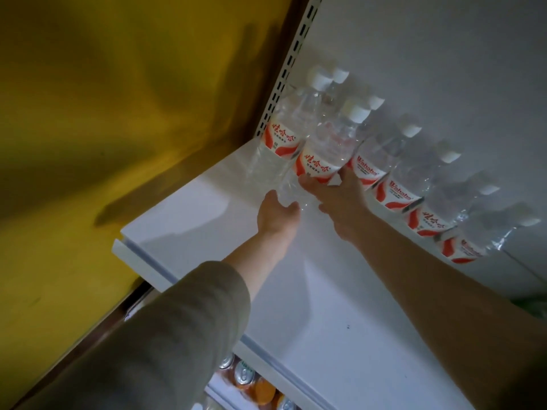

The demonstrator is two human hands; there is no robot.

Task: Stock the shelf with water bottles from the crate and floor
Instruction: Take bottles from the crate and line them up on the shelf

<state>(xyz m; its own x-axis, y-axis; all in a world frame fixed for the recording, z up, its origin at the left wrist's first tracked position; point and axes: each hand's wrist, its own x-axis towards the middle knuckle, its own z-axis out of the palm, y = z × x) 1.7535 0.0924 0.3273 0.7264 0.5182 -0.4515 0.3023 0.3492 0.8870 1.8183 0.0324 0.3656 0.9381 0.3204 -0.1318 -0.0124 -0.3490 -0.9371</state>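
1. While both hands grip it, one water bottle (324, 156) sits near the left end of the shelf (207, 220), probably being seated in a front row.
2. The right hand (340, 199) wraps thumb and fingers under its label. The left hand (276, 216) curls its fingers round the base, likely to steady it.
3. The shelf holds a back row of bottles (396, 190); the shelf below holds cans (245, 377).

Dim, tilted wide-angle view; soft blur throughout, dark shadows on the yellow wall (88, 128).
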